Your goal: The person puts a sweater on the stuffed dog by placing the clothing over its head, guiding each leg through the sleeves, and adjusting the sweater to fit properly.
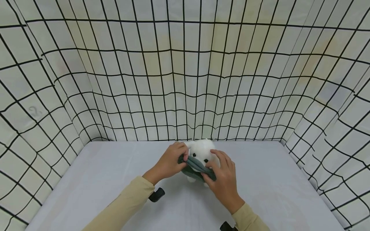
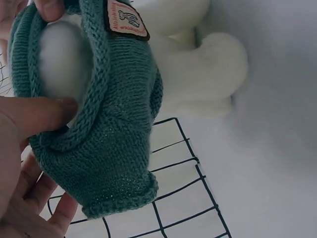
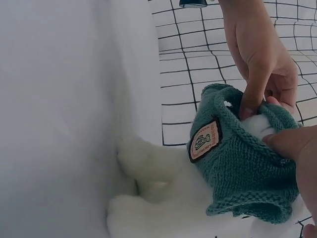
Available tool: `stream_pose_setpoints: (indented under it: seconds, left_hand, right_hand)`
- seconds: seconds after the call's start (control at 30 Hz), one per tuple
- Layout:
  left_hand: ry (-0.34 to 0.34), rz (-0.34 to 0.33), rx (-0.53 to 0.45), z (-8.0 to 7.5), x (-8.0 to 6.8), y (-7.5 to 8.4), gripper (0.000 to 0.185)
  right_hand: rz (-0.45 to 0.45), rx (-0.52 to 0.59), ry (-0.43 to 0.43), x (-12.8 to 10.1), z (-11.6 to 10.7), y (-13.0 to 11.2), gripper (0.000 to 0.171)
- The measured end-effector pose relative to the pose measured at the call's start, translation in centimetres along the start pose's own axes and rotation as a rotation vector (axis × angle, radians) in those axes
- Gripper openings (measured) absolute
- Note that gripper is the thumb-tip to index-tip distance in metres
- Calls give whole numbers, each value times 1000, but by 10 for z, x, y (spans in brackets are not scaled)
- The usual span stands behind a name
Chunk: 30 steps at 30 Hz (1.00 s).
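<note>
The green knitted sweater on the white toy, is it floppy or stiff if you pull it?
Probably floppy and stretchy: the green knitted sweater bunches into soft folds where the left hand and right hand pinch its edge. It likely weighs little, since it sags loosely around the white plush toy. The ribbed yarn looks grippy, not slippery.

Head view: bright, even, diffuse light, no hard shadows, only soft ones on the table point(image 1: 86, 179) under the forearms. Strong fisheye, the grid wall point(image 1: 185, 80) lines bow hard toward the edges. Centre sharp. Both wrist views look cooler and greyer, mildly overexposed on the white plush toy point(image 2: 198, 64) (fur detail washed out). Green sweater point(image 3: 242, 168) knit is crisp; the nearest fingers point(image 2: 29, 114) are soft, too close to focus. No glare.
</note>
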<state>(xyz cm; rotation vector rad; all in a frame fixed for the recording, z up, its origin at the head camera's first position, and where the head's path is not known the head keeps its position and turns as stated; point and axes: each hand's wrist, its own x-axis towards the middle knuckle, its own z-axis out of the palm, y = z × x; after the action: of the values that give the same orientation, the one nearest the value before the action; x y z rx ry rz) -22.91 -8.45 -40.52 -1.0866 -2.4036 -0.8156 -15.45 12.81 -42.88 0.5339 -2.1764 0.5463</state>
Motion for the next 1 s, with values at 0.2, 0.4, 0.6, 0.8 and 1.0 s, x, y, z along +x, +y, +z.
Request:
stream_pose_setpoints:
  seconds: [0.2, 0.4, 0.6, 0.8, 1.0]
  left_hand:
    - [11, -8, 22, 1, 4, 1, 34]
    - [-20, -52, -88, 1, 7, 1, 31]
    - [9, -109, -120, 2, 11, 2, 29]
    - [50, -138, -136, 5, 17, 1, 27]
    - [98, -166, -164, 9, 21, 1, 24]
  right_hand:
    - [-6, 103, -65, 3, 3, 10, 38]
    - [50, 191, -74, 5, 3, 14, 31]
    - [126, 235, -88, 9, 2, 15, 26]
    - [150, 274, -29, 12, 5, 18, 24]
    - [234, 327, -8, 14, 5, 18, 33]
